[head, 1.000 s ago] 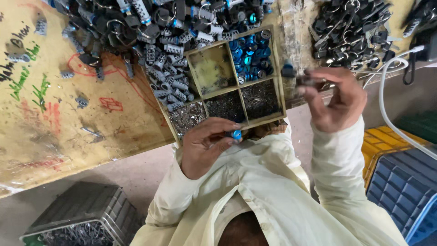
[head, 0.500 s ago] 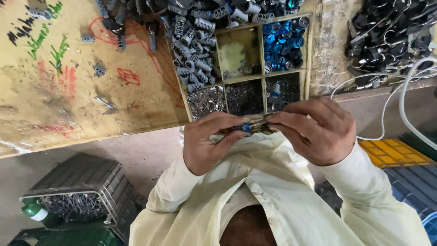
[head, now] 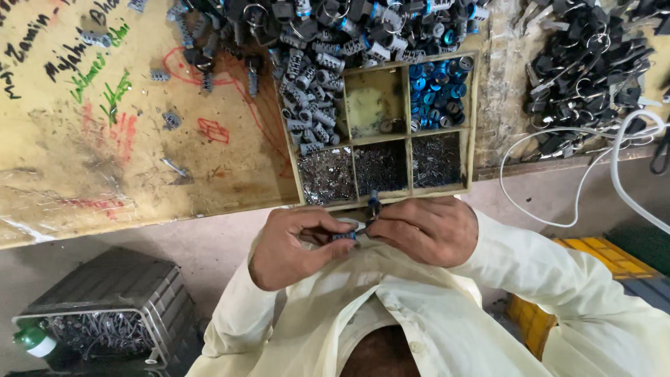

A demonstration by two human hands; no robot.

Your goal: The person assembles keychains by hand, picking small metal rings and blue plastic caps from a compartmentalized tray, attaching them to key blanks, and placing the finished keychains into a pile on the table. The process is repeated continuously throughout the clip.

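Between the fingertips of both hands, just below the near edge of the tray (head: 472,132), sits a small part (head: 347,235) with a blue end. The left hand (head: 293,244) pinches it, thumb over curled fingers; the right hand (head: 422,229) is closed too, its fingertips meeting the left's at the part, and a thin dark pin (head: 373,204) sticks up from that grip toward the tray. How much of the part each hand holds is hidden by the fingers. Both wrists come out of cream sleeves (head: 544,272), held close to the chest.

Just beyond the hands, the wooden tray is split into compartments: three near ones hold fine metal bits (head: 328,174), the far right one blue caps (head: 436,94), the far middle one is nearly bare, and the tall left one holds grey cylinders (head: 307,112). Behind the tray lies a heap of dark and grey parts (head: 335,21). To the right, another pile of black pieces with rings (head: 586,70) lies by a white cable (head: 558,209). The tray rests on a scribbled yellow bench (head: 105,153). Below left stands a grey crate (head: 118,307) of metal bits, a green bottle (head: 31,340) beside it; right, a yellow crate (head: 537,321).
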